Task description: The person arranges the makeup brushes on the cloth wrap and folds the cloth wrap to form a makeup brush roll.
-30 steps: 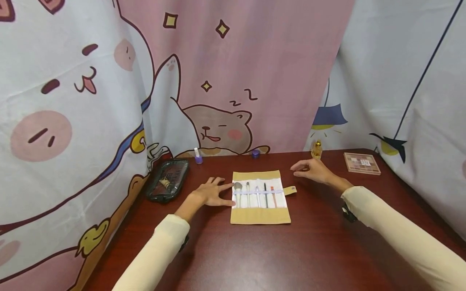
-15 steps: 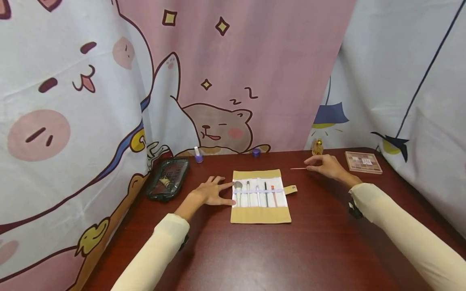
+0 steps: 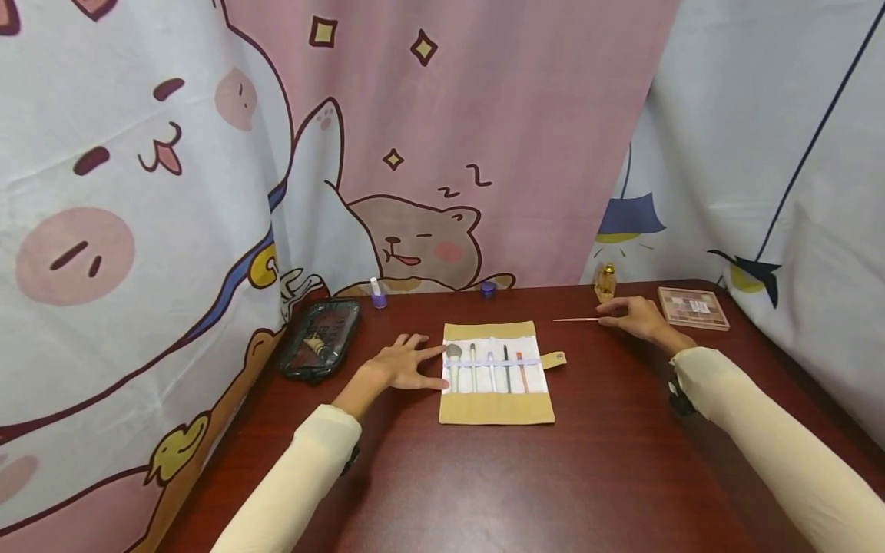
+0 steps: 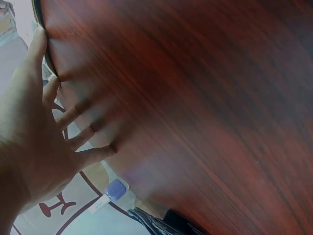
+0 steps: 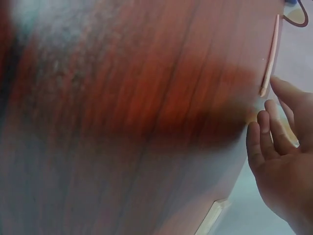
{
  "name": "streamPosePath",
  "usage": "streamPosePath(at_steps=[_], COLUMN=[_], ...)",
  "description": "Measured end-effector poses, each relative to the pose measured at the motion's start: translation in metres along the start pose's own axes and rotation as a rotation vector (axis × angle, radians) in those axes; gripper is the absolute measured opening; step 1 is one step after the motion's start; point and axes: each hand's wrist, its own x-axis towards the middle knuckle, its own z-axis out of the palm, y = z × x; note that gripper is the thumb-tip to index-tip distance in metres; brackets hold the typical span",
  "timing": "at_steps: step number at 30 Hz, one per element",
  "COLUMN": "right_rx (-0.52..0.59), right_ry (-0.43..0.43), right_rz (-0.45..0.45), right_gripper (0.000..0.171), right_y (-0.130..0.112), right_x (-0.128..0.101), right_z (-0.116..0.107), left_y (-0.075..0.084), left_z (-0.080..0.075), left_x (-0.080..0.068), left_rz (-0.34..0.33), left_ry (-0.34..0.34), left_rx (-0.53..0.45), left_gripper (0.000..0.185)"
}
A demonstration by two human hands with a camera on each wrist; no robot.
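A tan fabric brush roll (image 3: pixel 496 409) lies spread out on the table, with several makeup brushes under its lilac band; a large-headed brush (image 3: pixel 453 361) is leftmost. My left hand (image 3: pixel 402 364) has its fingers spread, thumb and index finger resting on the roll's left edge. In the left wrist view, the other fingertips of the left hand (image 4: pixel 36 132) touch the table. A slim pink stick (image 3: pixel 575 319) lies right of the roll's top corner; its exact kind cannot be made out. My right hand (image 3: pixel 636 316) is at its right end, fingers loosely bent. The right wrist view shows the stick's end (image 5: pixel 270 58) uncovered.
A black clear-topped pouch (image 3: pixel 319 338) lies at the left. Purple nail polish (image 3: pixel 378 294), a small purple jar (image 3: pixel 488 289) and a gold perfume bottle (image 3: pixel 605 283) stand along the back edge. An eyeshadow palette (image 3: pixel 694 309) lies at the far right, near the curtain.
My right hand has moved rightward along the pink stick, which lies in the same place and now shows nearly whole. The left hand has stayed at the roll's edge.
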Motion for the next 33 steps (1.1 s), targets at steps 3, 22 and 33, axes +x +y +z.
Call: streamPosePath(at_steps=[3,22,33], right_rx=[-0.007,-0.051,-0.069], right_ry=[-0.015,-0.018,0.013], right_rz=[0.003,-0.060,-0.139], right_gripper=[0.033,0.012,0.007], right_y=[0.002,-0.008,-0.011], right_x=[0.000,-0.008,-0.020], right_z=[0.001,0.011,0.014], left_y=[-0.001,0.001,0.004], left_z=[0.000,-0.001,-0.002], left_x=[0.001,-0.002,-0.004], left_rz=[-0.001,-0.007,0.002], left_ry=[-0.003,-0.013,-0.008], left_rx=[0.003,0.001,-0.001], left_gripper=[0.090,0.090,0.089])
